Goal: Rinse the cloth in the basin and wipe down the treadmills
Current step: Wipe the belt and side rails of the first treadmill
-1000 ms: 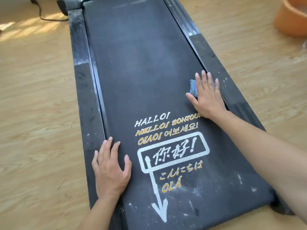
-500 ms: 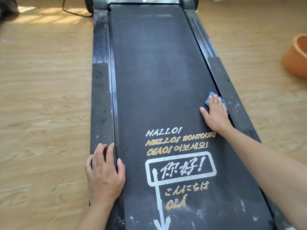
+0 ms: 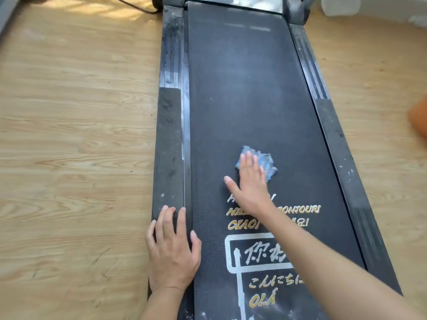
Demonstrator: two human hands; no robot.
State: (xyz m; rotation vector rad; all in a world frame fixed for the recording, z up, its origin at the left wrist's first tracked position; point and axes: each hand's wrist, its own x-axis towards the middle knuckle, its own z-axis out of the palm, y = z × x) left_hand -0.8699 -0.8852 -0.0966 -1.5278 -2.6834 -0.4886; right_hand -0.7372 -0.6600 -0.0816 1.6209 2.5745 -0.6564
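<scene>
Treadmill: the belt (image 3: pixel 242 88) runs up the middle of the view, dark and dusty, with a rail on each side.
Cloth (image 3: pixel 268 163): blue and crumpled, lying on the belt about halfway up and slightly right of its centre line. It is well apart from both rails.
Right hand (image 3: pixel 250 183): flat on the cloth, palm down. The fingers are straight and close together, and they cover the cloth's near left part. The thumb is spread out to the left and touches the bare belt. Nothing is gripped; the hand only presses. The forearm crosses the belt from the lower right.
Left hand (image 3: pixel 172 252): palm down on the near end of the left rail (image 3: pixel 168 135), fingers straight and slightly apart. The fingertips reach the near edge of the rail's grey pad, and the thumb lies at the belt's left edge. It holds nothing.
Print (image 3: pixel 262 300): white and yellow greetings on the near belt, partly hidden by the right forearm. The cloth lies just beyond its top line.
Right rail (image 3: pixel 335 139): dark and speckled with pale spots.
Floor (image 3: pixel 69 135): light wood planks on both sides of the treadmill.
Cable (image 3: pixel 134 6): black, on the floor at the far left of the treadmill's head.
Orange object (image 3: pixel 419 118): blurred and cut off by the right edge, on the floor well apart from the cloth. I cannot tell its shape.
</scene>
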